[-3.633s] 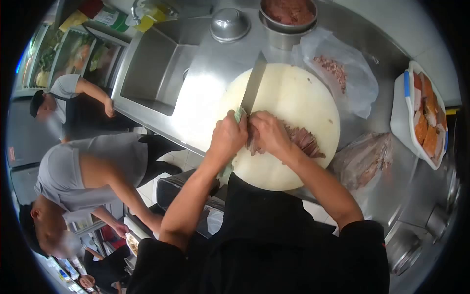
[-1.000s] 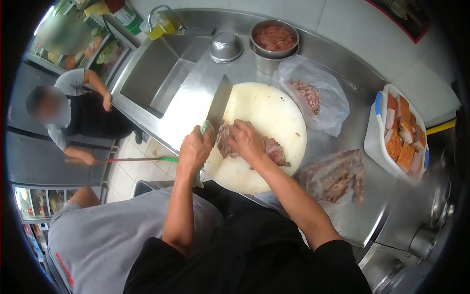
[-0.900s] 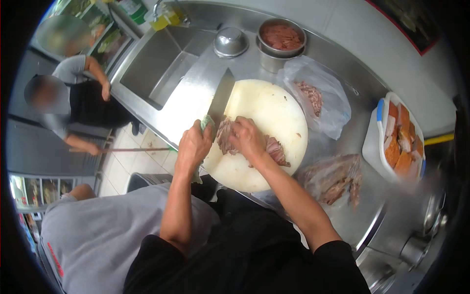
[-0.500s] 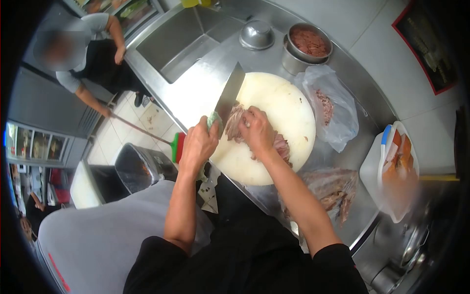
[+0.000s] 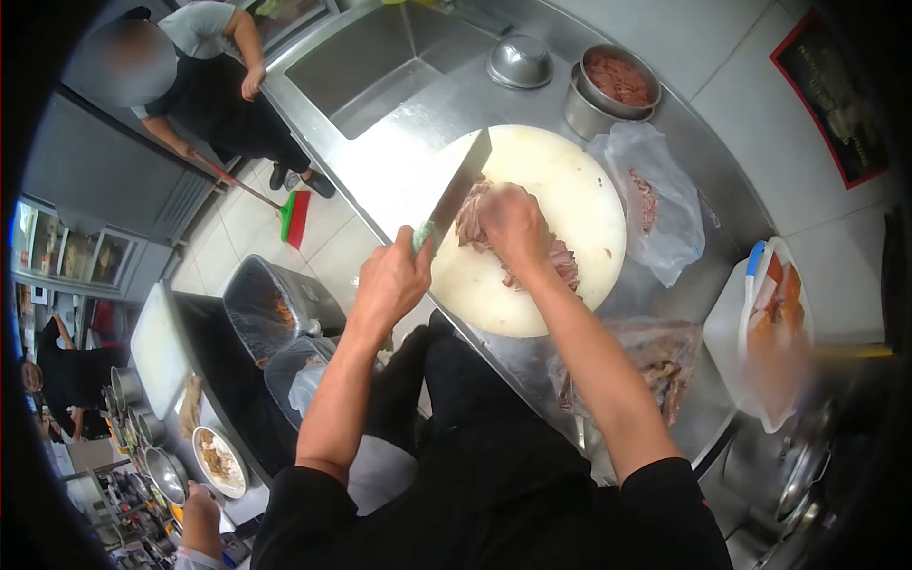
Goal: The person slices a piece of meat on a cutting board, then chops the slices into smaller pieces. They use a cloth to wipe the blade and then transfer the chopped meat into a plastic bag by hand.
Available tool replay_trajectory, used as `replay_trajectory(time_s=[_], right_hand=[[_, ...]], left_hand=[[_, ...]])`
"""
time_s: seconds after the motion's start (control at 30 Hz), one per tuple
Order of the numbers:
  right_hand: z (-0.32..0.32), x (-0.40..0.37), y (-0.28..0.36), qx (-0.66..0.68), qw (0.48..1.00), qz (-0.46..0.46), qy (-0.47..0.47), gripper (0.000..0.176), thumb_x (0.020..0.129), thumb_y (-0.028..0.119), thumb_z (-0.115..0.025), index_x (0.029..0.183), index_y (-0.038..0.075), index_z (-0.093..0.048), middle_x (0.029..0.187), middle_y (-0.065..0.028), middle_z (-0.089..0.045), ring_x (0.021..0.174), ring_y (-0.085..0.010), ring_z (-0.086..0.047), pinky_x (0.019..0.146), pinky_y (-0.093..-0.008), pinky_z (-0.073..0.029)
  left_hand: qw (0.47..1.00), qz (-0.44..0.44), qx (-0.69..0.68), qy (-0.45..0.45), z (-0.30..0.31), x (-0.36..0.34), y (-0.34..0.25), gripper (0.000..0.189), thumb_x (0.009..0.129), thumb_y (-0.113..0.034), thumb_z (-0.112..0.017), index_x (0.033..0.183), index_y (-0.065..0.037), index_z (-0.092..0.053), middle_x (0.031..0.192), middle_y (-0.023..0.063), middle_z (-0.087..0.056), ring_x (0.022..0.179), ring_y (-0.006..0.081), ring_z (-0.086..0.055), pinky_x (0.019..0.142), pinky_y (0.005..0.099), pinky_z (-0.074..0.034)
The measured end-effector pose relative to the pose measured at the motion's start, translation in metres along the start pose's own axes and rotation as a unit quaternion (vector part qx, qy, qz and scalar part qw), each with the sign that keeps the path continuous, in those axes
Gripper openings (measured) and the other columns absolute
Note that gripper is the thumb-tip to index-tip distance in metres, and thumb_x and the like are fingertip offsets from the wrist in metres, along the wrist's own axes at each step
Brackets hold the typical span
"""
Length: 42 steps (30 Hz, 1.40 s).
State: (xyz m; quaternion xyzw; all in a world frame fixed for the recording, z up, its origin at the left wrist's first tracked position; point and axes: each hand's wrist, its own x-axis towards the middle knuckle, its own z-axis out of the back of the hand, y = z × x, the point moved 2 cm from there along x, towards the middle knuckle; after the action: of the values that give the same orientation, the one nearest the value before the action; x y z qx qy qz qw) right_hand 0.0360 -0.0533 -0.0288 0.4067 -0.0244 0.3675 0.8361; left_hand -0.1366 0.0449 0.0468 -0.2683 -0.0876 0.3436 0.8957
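My left hand [image 5: 394, 280] is shut on the green-wrapped handle of a cleaver [image 5: 458, 190], whose blade slants up over the left side of a round white cutting board [image 5: 560, 180]. A pile of cooked brown meat [image 5: 556, 261] lies on the board. My right hand [image 5: 513, 223] presses down on the meat just right of the blade, fingers curled over it.
Steel counter with a sink [image 5: 366, 57] at the back, an upturned steel bowl [image 5: 520, 62], a pot of minced meat [image 5: 617, 81], a plastic bag of meat bits [image 5: 655, 204], a bag of meat [image 5: 655, 361], a white tub of orange pieces [image 5: 774, 313]. A person [image 5: 204, 76] sweeps left; bin [image 5: 271, 309] below.
The view has swung, so the board sits higher and the floor and bin show at left. The grey-shirted person close by has gone from view. My hands keep their hold on cleaver and meat.
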Motion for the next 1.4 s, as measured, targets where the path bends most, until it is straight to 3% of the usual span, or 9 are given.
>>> replay_trajectory(time_s=[0.17,0.37,0.67,0.93,1.0,1.13,1.23,1.33,1.4], right_hand=[[-0.002,0.004,-0.001,-0.045,0.998,-0.033,0.029,0.027,0.078,0.022,-0.074,0.099,0.007,-0.076,0.113,-0.0092,-0.066,0.104,-0.0301,-0.062,0.086,-0.0393,-0.054],[-0.01,0.002,0.002,-0.055,0.998,-0.04,0.004,0.028,0.075,0.02,-0.075,0.096,0.001,-0.074,0.108,-0.0116,-0.065,0.103,-0.0307,-0.061,0.086,-0.0398,-0.054],[-0.013,0.001,-0.006,-0.007,1.0,-0.019,-0.019,0.027,0.071,0.014,-0.074,0.092,-0.002,-0.07,0.107,-0.0145,-0.064,0.102,-0.033,-0.061,0.086,-0.0421,-0.054],[-0.015,-0.003,-0.005,-0.006,1.0,-0.013,-0.024,0.027,0.071,0.013,-0.073,0.092,-0.001,-0.067,0.109,-0.0139,-0.062,0.102,-0.0319,-0.062,0.084,-0.0404,-0.055],[-0.009,0.0,-0.006,0.022,0.997,-0.06,0.031,0.026,0.07,0.012,-0.073,0.091,-0.001,-0.067,0.109,-0.013,-0.062,0.103,-0.0311,-0.062,0.085,-0.0405,-0.055],[-0.006,-0.001,-0.001,-0.001,0.999,-0.042,-0.001,0.027,0.069,0.011,-0.072,0.092,0.0,-0.066,0.107,-0.0127,-0.062,0.102,-0.0313,-0.062,0.086,-0.0411,-0.054],[-0.006,0.0,0.001,0.048,0.997,-0.028,-0.053,0.014,0.072,0.003,-0.069,0.083,0.0,-0.063,0.105,-0.0158,-0.064,0.098,-0.0358,-0.063,0.081,-0.0423,-0.054],[-0.006,0.001,-0.006,0.098,0.99,-0.054,-0.081,0.013,0.077,0.001,-0.066,0.09,0.0,-0.064,0.109,-0.0167,-0.064,0.1,-0.0365,-0.062,0.083,-0.0429,-0.054],[0.0,0.016,-0.018,0.114,0.975,-0.154,-0.115,0.025,0.078,0.001,-0.062,0.102,-0.002,-0.064,0.112,-0.0191,-0.063,0.107,-0.0378,-0.058,0.093,-0.0431,-0.049]], left_hand=[[0.996,-0.074,0.043,0.019,-0.005,0.024,-0.001,0.029,0.098,-0.027,-0.057,0.095,0.002,-0.055,0.07,0.0307,-0.063,0.072,0.0515,-0.062,0.071,0.0592,-0.048],[0.988,-0.122,0.073,0.066,-0.014,0.038,0.003,0.025,0.094,-0.02,-0.059,0.09,0.002,-0.049,0.063,0.0302,-0.061,0.061,0.0498,-0.062,0.057,0.0581,-0.05],[0.968,-0.112,0.094,0.203,-0.001,0.055,0.008,0.029,0.097,-0.024,-0.056,0.095,0.004,-0.048,0.067,0.035,-0.061,0.065,0.0543,-0.062,0.061,0.0607,-0.051],[0.974,-0.121,-0.056,0.181,-0.05,0.131,-0.034,0.027,0.097,-0.018,-0.053,0.101,0.008,-0.054,0.073,0.0369,-0.06,0.073,0.0553,-0.06,0.068,0.059,-0.049],[0.972,-0.128,-0.025,0.197,-0.054,0.14,-0.039,0.047,0.096,-0.023,-0.053,0.132,0.007,-0.047,0.079,0.0375,-0.063,0.077,0.0562,-0.062,0.072,0.0596,-0.051],[0.971,-0.105,0.018,0.212,-0.019,0.124,-0.033,0.041,0.097,-0.025,-0.052,0.122,0.007,-0.053,0.083,0.0393,-0.062,0.08,0.0564,-0.061,0.075,0.0605,-0.049],[0.966,-0.031,0.037,0.253,0.007,0.105,-0.024,0.033,0.098,-0.025,-0.051,0.108,0.006,-0.056,0.08,0.0383,-0.062,0.08,0.0571,-0.06,0.074,0.0609,-0.048],[0.98,-0.059,0.034,0.189,0.026,0.087,-0.022,0.03,0.099,-0.024,-0.053,0.096,0.006,-0.054,0.075,0.0367,-0.061,0.077,0.0568,-0.06,0.071,0.0606,-0.047],[0.984,-0.021,0.021,0.177,0.035,0.075,-0.023,0.026,0.099,-0.021,-0.055,0.095,0.005,-0.054,0.07,0.0351,-0.06,0.074,0.0558,-0.059,0.069,0.0599,-0.046]])
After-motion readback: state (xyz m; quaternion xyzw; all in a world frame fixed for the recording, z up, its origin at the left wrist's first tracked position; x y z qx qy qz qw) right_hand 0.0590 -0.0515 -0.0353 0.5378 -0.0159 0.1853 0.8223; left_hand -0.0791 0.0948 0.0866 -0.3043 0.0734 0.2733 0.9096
